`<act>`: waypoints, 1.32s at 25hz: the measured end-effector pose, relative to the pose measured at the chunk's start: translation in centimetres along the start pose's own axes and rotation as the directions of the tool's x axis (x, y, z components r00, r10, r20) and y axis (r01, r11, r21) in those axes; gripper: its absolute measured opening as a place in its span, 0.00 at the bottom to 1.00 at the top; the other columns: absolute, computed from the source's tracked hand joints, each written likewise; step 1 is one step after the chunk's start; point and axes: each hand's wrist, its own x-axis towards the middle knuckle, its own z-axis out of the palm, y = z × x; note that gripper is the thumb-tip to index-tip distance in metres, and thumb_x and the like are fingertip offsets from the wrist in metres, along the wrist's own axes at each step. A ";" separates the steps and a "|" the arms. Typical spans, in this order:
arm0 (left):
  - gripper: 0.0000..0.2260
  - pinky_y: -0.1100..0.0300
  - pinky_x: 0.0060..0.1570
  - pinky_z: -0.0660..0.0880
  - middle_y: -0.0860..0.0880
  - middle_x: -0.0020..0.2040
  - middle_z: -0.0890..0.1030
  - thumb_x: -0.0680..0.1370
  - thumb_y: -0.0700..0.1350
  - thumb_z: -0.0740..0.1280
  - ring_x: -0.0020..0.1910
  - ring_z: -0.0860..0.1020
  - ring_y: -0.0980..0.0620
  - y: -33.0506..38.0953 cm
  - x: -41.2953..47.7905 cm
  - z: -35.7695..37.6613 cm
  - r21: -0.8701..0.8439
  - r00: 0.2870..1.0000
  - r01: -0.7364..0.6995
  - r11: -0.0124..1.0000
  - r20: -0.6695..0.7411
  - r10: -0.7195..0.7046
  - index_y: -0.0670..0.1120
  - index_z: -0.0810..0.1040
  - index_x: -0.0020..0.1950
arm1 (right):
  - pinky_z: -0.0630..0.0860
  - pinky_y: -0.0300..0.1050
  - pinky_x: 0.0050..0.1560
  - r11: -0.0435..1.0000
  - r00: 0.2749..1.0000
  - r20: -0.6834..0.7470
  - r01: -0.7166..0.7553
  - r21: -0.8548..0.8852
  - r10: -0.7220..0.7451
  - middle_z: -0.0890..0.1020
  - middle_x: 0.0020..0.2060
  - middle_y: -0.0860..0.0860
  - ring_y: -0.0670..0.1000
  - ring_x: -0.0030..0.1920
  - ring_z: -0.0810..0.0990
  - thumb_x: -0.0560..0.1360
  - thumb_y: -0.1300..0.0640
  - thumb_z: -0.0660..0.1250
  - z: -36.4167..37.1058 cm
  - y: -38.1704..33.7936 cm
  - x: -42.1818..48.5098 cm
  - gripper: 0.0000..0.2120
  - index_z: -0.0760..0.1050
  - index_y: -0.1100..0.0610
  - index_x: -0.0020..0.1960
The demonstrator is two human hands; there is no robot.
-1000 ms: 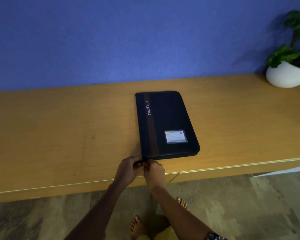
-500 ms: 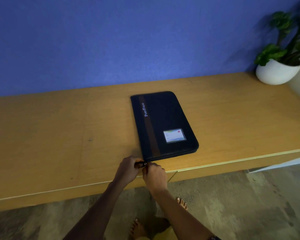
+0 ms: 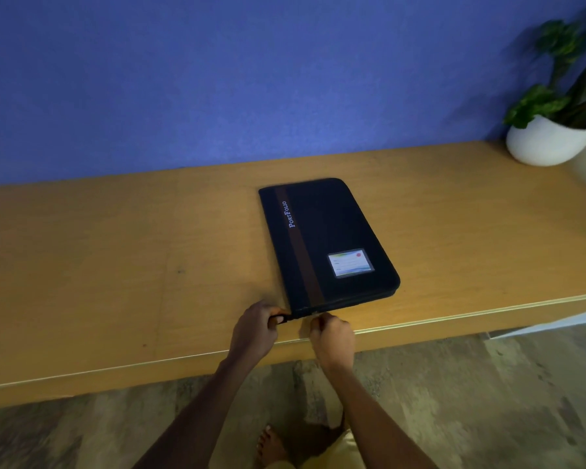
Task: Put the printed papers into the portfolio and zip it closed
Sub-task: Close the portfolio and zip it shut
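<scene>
A dark portfolio (image 3: 332,231) with a brown stripe, white "PortFolio" lettering and a small card window lies closed and flat on the wooden table (image 3: 98,265). At its near left corner my left hand (image 3: 256,328) pinches a short black tab (image 3: 281,318) that sticks out from the corner. My right hand (image 3: 332,336) is just to the right of it, fingers pinched on the small zipper pull (image 3: 313,313) at the portfolio's near edge. No printed papers are visible.
A white pot with a green plant (image 3: 552,137) stands at the table's far right. A blue wall (image 3: 217,79) runs behind the table. My bare foot (image 3: 271,445) shows on the floor below the table's front edge (image 3: 454,324).
My hands, which were touching at the corner, have moved apart: the right hand has shifted right along the near edge with the zipper pull. The view has panned slightly.
</scene>
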 end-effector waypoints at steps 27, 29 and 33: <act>0.33 0.45 0.60 0.71 0.52 0.80 0.49 0.77 0.37 0.64 0.70 0.63 0.44 12.8 15.9 5.7 0.391 0.700 -0.671 0.630 0.613 0.366 0.57 0.56 0.77 | 0.70 0.32 0.40 0.951 0.958 0.016 0.285 -0.116 -0.285 0.83 0.43 0.52 0.51 0.40 0.83 0.70 0.65 0.72 -10.3 13.4 10.4 0.07 0.83 0.58 0.46; 0.34 0.44 0.60 0.69 0.50 0.80 0.50 0.76 0.39 0.66 0.70 0.62 0.43 14.4 18.2 6.9 0.411 0.641 -0.726 0.552 0.697 0.323 0.56 0.56 0.77 | 0.71 0.31 0.42 0.937 0.941 0.075 0.336 -0.096 -0.330 0.83 0.45 0.50 0.49 0.41 0.83 0.70 0.64 0.73 -10.5 14.0 10.9 0.07 0.83 0.57 0.47; 0.27 0.47 0.56 0.71 0.45 0.71 0.64 0.73 0.41 0.71 0.65 0.66 0.43 16.5 21.5 7.9 0.400 0.567 -0.787 0.470 0.769 0.296 0.51 0.67 0.71 | 0.76 0.37 0.43 0.917 0.915 0.131 0.392 -0.073 -0.381 0.83 0.46 0.49 0.48 0.43 0.83 0.69 0.62 0.73 -11.0 14.5 12.2 0.06 0.83 0.55 0.46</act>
